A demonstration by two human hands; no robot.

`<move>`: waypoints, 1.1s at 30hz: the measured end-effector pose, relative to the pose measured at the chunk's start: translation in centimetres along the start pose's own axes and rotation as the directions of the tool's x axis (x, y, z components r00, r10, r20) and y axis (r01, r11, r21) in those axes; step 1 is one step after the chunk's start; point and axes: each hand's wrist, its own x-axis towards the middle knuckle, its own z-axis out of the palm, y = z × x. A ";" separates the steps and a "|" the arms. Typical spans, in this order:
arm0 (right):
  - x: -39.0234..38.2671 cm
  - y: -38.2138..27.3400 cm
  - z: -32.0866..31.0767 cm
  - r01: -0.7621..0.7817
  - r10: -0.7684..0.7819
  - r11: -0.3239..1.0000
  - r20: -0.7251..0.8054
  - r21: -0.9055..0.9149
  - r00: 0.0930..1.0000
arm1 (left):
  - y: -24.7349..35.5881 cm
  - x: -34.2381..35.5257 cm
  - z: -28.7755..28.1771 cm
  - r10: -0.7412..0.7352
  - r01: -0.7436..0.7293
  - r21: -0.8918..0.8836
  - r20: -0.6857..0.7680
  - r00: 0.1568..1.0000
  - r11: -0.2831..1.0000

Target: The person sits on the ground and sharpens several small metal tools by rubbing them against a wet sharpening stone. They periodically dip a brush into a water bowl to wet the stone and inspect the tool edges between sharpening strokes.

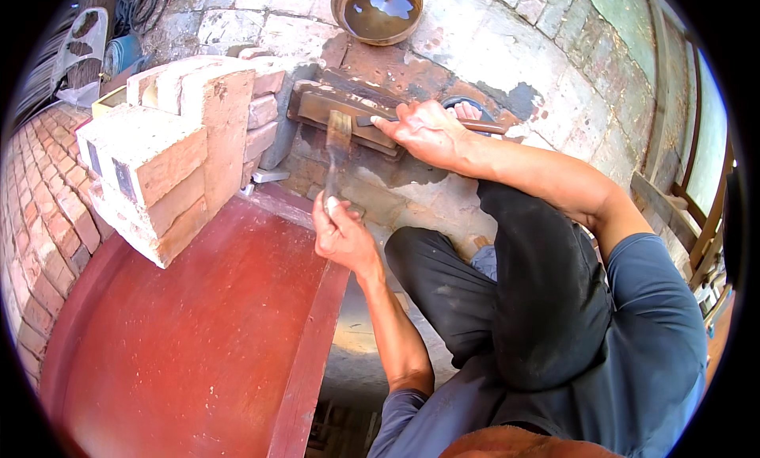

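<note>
My left hand [344,232] is closed round the narrow lower end of a flat tool [338,137] with a broad, tan, wet-looking end. That broad end lies over the near edge of a long, wet, brown sharpening stone [317,106]. In my right hand [427,133] is a slim chisel-like tool [484,127] with a brown wooden handle. Its dark metal end points left, close to the broad end of the left tool; I cannot tell whether they touch. My right fingers partly cover the stone's right end. A dark wooden piece [356,90] runs along the stone's far side.
A round bowl of brownish water [376,15] stands beyond the stone. Stacked pale bricks [158,157] rise on the left, beside a red-painted panel [190,323]. A small round dark-rimmed thing [469,110] sits behind my right hand. A wooden frame [669,205] stands far right.
</note>
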 end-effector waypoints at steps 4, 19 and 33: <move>1.0 0.2 0.4 -0.002 0.002 1.000 -0.039 0.001 0.999 | 3.0 1.8 0.3 -0.005 0.003 -0.143 -0.015 1.000 0.990; 3.2 -1.5 -0.1 0.007 0.012 0.995 0.197 -0.095 0.980 | 10.7 16.5 15.8 -0.066 0.176 -0.216 0.438 0.897 0.960; 0.1 -0.4 -1.4 -0.037 0.044 0.997 0.103 -0.062 0.994 | 2.1 -0.7 8.9 0.174 -0.214 0.034 0.464 0.869 0.976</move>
